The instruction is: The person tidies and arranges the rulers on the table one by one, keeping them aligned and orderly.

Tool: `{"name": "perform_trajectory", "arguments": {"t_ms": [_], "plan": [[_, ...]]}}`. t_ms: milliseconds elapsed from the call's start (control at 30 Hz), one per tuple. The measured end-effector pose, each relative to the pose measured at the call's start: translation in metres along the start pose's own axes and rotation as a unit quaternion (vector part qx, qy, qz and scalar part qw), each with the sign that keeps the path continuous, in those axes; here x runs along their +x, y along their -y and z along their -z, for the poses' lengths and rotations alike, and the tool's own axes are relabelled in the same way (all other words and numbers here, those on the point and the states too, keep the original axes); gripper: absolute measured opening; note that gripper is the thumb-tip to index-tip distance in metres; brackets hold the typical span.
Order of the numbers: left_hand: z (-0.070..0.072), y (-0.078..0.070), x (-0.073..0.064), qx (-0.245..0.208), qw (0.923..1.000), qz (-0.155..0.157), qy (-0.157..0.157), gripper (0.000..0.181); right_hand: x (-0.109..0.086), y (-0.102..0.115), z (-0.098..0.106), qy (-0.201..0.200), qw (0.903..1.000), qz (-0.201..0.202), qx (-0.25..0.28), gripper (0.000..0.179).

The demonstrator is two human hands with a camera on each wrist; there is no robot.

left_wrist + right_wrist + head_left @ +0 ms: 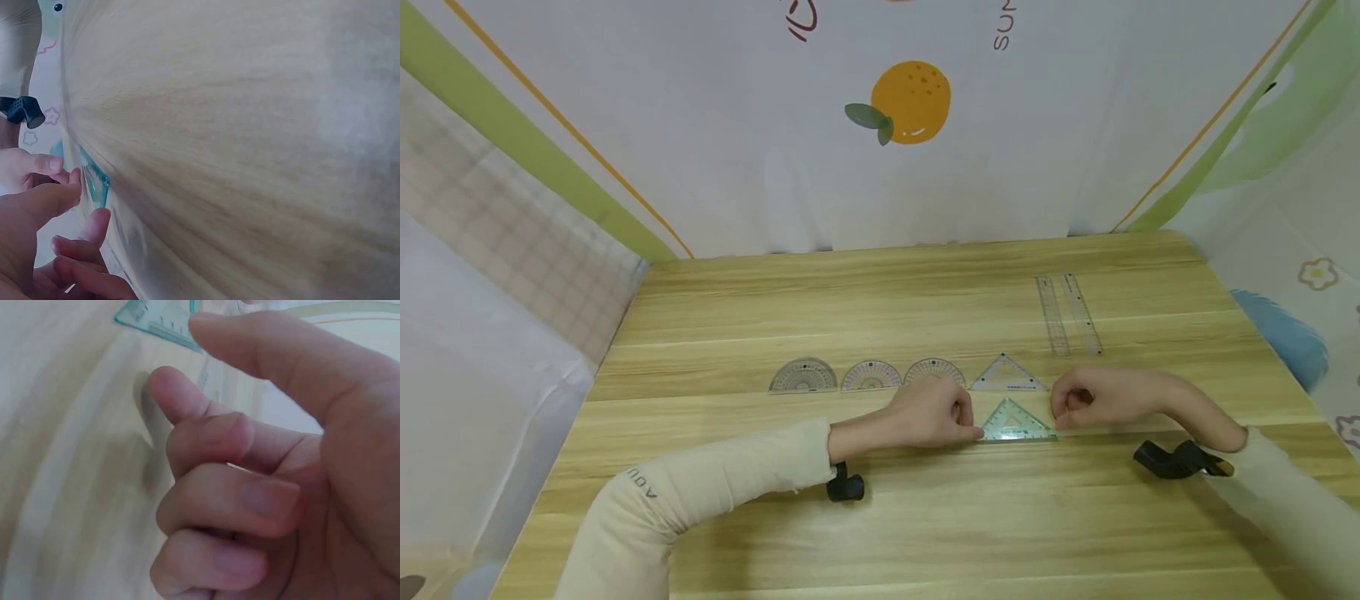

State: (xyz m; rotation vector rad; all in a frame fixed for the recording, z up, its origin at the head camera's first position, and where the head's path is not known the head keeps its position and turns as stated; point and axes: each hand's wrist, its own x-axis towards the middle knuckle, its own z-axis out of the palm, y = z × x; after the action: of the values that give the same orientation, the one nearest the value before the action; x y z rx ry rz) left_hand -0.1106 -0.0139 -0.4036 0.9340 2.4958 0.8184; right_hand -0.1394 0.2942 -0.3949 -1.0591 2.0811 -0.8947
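Note:
A green triangular set square [1017, 422] lies on the wooden table between the two hands. At its left corner, my left hand [931, 412] pinches it with thumb and index finger, seen also in the left wrist view. Beside the right corner is my right hand [1101, 397]. In the right wrist view its thumb [250, 340] overlaps the set square's edge [165, 331], while the index finger stands apart from the thumb and the other fingers bend loosely. Whether the thumb touches the edge I cannot tell. Just behind lies a clear set square [1009, 386].
Left of the clear set square, in a row, lie a dark-tinted protractor [803, 377], a clear protractor [870, 377] and another clear protractor [934, 367], partly hidden by the left hand. Two clear rulers, a left one [1052, 317] and a right one [1081, 312], lie farther back.

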Motion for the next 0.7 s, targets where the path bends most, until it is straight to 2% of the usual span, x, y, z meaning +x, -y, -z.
{"name": "perform_trajectory", "arguments": {"t_ms": [133,267,500,700], "plan": [[0.001,-0.001,0.003,0.009,0.9998,-0.005,-0.014,0.022,-0.002,-0.003,0.007,-0.012,0.9997,0.019,0.013,0.003],[0.004,-0.001,0.01,0.007,0.9998,0.003,-0.017,0.02,-0.002,-0.008,0.015,-0.021,0.9986,0.043,0.023,0.007],[0.013,0.003,0.024,-0.074,0.9966,0.013,-0.032,0.019,-0.004,-0.019,0.029,-0.035,0.9979,0.046,0.027,0.018],[0.017,0.006,0.032,-0.081,0.9957,0.025,-0.038,0.024,-0.009,-0.024,0.036,-0.053,0.997,0.034,0.045,0.024]]}}
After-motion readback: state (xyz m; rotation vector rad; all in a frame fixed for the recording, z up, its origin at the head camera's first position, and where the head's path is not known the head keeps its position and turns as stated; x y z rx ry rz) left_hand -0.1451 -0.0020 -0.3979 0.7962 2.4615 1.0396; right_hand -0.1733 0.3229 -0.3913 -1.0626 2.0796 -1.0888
